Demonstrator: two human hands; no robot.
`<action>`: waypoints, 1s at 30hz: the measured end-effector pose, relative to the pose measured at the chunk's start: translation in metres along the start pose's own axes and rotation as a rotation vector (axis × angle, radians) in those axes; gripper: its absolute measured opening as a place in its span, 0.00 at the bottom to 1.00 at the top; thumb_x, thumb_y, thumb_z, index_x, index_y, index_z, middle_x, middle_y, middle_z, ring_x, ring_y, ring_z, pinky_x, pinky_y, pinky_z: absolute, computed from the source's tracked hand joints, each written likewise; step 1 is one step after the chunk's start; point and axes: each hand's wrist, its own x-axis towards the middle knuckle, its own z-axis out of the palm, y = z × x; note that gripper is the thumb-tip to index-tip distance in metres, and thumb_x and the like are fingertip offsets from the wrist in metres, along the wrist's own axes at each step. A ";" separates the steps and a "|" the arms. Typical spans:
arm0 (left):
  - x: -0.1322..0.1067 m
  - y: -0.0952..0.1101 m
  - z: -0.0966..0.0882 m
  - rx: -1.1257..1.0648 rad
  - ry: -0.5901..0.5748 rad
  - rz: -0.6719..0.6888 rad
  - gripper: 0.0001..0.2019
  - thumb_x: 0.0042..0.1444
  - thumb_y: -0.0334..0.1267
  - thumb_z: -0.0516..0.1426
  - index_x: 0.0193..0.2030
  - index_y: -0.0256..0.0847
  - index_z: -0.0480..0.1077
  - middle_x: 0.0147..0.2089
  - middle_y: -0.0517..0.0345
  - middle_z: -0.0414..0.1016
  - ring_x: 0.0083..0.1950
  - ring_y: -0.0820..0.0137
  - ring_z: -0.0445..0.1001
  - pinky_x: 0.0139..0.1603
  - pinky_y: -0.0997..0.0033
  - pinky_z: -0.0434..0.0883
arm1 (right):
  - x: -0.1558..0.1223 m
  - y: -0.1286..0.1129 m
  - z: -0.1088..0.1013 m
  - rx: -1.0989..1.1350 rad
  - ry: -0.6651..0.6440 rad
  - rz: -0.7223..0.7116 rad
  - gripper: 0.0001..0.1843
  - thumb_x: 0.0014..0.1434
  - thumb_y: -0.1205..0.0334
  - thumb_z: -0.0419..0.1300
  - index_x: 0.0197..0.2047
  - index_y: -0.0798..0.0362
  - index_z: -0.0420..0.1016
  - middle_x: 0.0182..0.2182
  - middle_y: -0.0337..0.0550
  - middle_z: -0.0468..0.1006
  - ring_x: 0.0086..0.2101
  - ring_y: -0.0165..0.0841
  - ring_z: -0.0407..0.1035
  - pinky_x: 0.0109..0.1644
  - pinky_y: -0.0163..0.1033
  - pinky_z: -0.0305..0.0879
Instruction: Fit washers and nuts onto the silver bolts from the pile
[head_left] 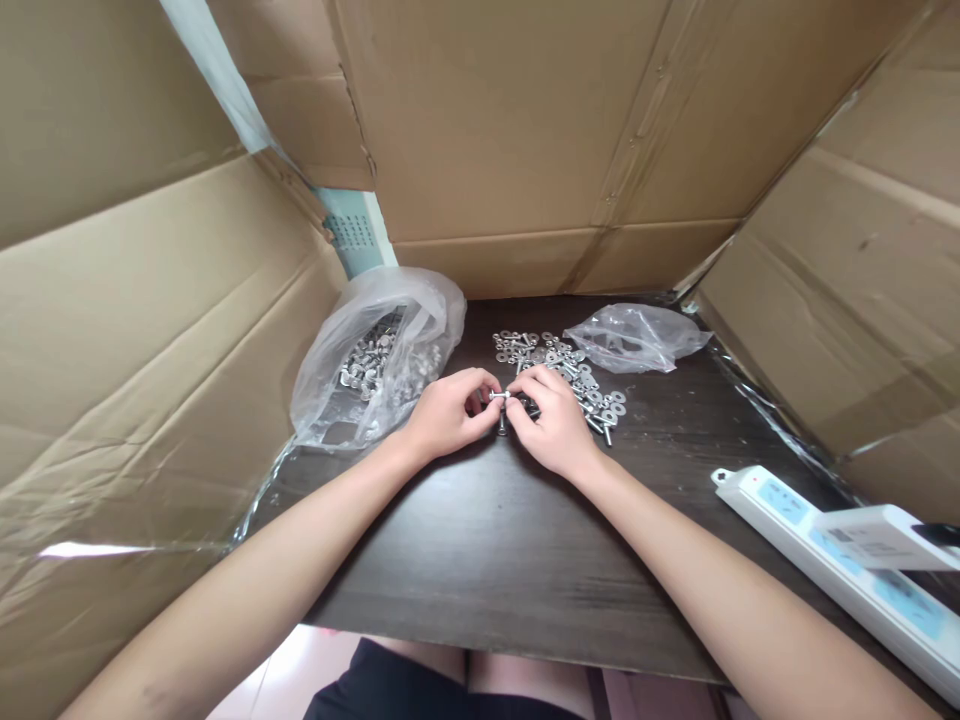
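Left hand [454,412] and right hand [553,420] meeting over the dark surface [480,540], fingertips pinching what looks like a bolt [499,395] between them, washers [616,410] and screws [608,435] heaped by the right, a clear bag [433,288] of metal parts [365,365] beyond the left.

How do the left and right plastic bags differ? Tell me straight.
The left bag is larger; the right bag is smaller. The left bag bulges upward around metal parts; the right bag lies low and crumpled. Both are translucent plastic and rest on the dark table.
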 end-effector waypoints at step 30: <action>0.000 -0.001 -0.001 -0.028 -0.017 -0.002 0.04 0.63 0.36 0.60 0.42 0.40 0.73 0.34 0.61 0.74 0.31 0.73 0.72 0.35 0.72 0.69 | 0.001 -0.001 -0.002 0.016 -0.022 -0.025 0.06 0.66 0.63 0.56 0.36 0.50 0.73 0.38 0.47 0.77 0.42 0.41 0.72 0.49 0.50 0.68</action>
